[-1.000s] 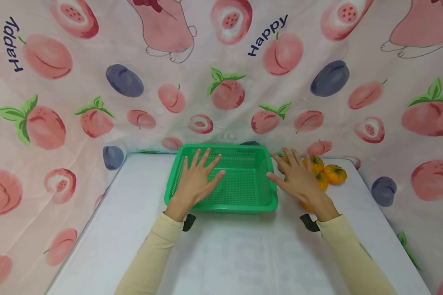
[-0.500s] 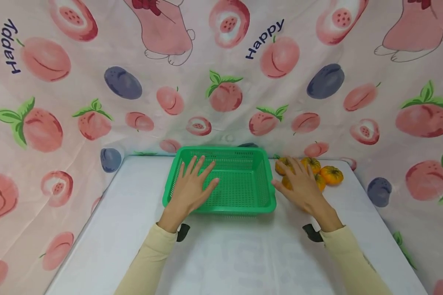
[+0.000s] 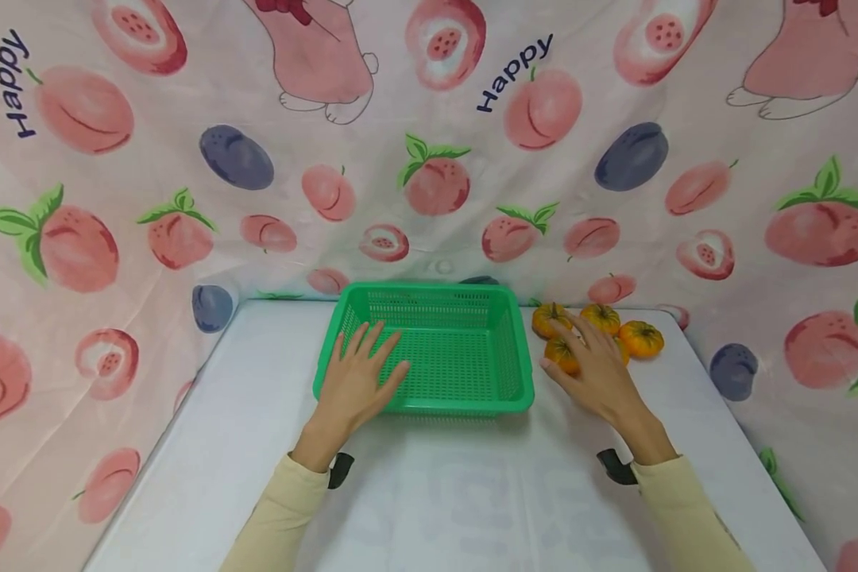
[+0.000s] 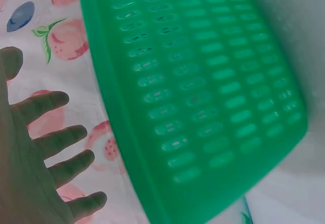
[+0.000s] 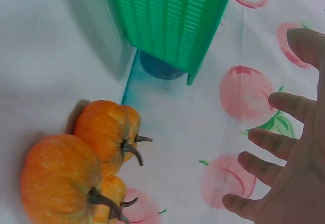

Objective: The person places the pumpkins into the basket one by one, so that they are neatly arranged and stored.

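From my end I saw the left hand (image 3: 353,381) released, fingers spread, over the left side of the green basket (image 3: 457,365) in the head view, yet apart from it in its wrist view. The basket stood by the middle of the desk's (image 3: 472,500) far edge. Further right, I had the right hand (image 3: 600,373) released too, raised and partly covering the orange pumpkins (image 3: 641,339) but clear of them; they sat clustered near the desk's far right corner.

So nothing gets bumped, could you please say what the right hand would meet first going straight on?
Probably the pale fruit-printed cloth backdrop beyond the round orange pumpkins, though depth is unclear.
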`<state>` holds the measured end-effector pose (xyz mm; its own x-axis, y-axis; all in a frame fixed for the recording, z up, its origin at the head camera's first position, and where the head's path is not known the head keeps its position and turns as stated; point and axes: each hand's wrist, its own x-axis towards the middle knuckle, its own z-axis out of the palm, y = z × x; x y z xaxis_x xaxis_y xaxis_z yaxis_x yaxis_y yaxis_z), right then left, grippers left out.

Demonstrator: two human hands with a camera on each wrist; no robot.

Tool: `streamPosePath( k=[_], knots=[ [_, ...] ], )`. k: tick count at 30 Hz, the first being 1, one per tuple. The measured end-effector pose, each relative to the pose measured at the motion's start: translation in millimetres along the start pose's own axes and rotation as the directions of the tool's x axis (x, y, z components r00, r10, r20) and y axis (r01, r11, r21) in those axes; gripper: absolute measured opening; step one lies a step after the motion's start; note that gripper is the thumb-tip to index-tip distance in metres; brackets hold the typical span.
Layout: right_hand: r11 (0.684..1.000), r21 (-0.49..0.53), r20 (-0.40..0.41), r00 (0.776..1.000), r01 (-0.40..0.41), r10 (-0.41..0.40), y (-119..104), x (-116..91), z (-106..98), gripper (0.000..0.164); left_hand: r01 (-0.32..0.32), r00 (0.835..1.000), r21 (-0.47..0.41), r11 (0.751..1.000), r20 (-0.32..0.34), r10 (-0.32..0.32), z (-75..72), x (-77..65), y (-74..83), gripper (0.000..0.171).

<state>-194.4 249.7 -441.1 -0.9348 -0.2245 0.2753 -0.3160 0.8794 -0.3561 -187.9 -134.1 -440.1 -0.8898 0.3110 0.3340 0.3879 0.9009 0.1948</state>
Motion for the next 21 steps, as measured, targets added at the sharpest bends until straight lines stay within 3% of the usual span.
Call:
streamPosePath(
  k=[21],
  knots=[
    [0.996, 0.077, -0.102, 0.993, -0.048, 0.056, 24.7, -17.7, 10.9, 0.058, -0.051, 0.993, 0.065, 0.997, -0.104, 0.057, 14.6, -29.3, -17.6, 0.042]
  ],
)
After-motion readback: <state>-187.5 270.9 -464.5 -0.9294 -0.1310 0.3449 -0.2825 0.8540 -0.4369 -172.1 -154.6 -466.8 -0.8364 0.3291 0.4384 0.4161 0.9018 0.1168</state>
